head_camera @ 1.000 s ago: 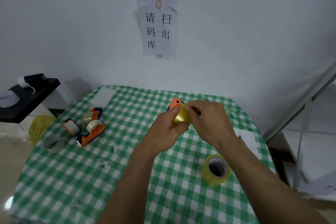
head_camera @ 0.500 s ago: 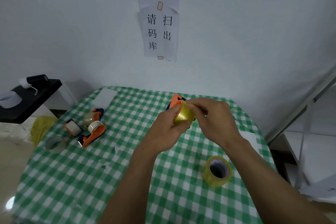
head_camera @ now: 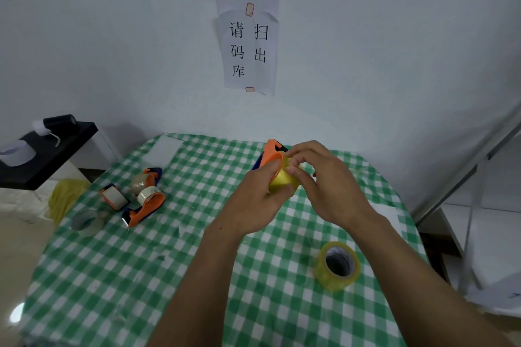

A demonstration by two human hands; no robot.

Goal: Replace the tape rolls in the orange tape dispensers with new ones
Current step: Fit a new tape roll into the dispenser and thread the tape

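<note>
Above mid-counter, the left hand (head_camera: 253, 200) is curled round an orange dispenser (head_camera: 271, 151) and the yellow roll (head_camera: 282, 182) set against it. The right hand (head_camera: 329, 186) has bent fingers, its tips pinching at the roll's edge. On the green-check counter (head_camera: 112, 276), a second dispenser (head_camera: 146, 207) lies at the left, carrying a pale roll. A greyish loose roll (head_camera: 86, 222) lies nearer the left edge, and a spare yellow roll (head_camera: 337, 266) lies near the right forearm. Paper signs (head_camera: 248, 51) on the wall read "区域" and "请扫码出库". A black side table (head_camera: 48, 149) stands to the left. Both forearms hide part of the cloth.
</note>
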